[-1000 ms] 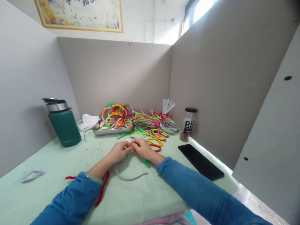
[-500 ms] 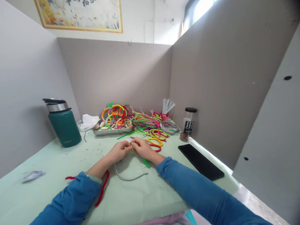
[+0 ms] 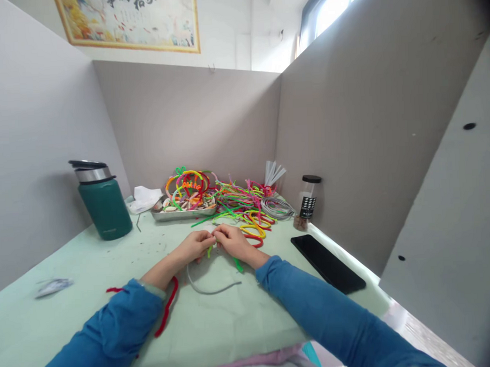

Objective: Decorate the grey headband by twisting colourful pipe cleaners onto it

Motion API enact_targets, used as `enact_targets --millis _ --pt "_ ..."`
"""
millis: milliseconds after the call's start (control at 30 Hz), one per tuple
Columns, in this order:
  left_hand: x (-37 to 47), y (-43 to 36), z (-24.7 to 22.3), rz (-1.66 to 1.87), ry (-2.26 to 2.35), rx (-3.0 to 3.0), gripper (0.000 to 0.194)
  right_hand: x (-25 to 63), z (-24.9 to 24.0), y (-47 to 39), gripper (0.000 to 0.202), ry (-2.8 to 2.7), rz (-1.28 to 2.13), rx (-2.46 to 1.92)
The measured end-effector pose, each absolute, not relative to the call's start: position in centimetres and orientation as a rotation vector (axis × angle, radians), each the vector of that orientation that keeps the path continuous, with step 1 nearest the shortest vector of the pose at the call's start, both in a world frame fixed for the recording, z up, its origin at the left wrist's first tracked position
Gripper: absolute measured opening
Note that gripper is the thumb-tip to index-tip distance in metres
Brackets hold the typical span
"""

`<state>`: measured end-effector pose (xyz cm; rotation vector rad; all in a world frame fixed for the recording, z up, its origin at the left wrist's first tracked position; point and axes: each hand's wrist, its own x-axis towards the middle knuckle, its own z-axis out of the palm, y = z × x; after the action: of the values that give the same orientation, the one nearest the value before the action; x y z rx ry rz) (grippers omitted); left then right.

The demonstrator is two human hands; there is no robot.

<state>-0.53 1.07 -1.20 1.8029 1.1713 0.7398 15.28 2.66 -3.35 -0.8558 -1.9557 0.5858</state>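
While the left hand [image 3: 199, 244] pinches its fingers together, a yellow-green stem [image 3: 209, 252] has just dropped into sight beneath them, so the small piece has probably been turned or shifted in that grip. The right hand [image 3: 233, 241] has its thumb and finger closed too, touching or nearly touching the left; what lies between them is hidden. A green stem [image 3: 238, 265] shows under its palm, and whether it is held I cannot tell.

Nearer the bench [image 3: 235, 324]'s front edge, a grey wire [image 3: 211, 293] curves below the hands, and a red stem [image 3: 168, 311] lies beside the left sleeve [image 3: 125, 318]. Beyond the hands are yellow and red loops, then a heap of stems [image 3: 237, 197] and a tray [image 3: 185, 214] by the back edge, with a grey coil [image 3: 279, 216] toward the back right corner. The phone [image 3: 329, 263] lies along the right edge.

The bottle [image 3: 106, 208], near the back left corner, bears a faint mark low down, too small to read. The jar [image 3: 306, 205]'s black label has illegible white print. On the wall poster [image 3: 132, 26], 和 is readable among large characters partly cut off above.
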Motion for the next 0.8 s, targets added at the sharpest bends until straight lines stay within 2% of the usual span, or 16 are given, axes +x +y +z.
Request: enact_targets --millis 800 --pt "-0.63 1.19 -1.44 0.717 1.212 1.735 0.042 15.22 -3.46 2.75 0.017 -1.987 0.589 -0.886"
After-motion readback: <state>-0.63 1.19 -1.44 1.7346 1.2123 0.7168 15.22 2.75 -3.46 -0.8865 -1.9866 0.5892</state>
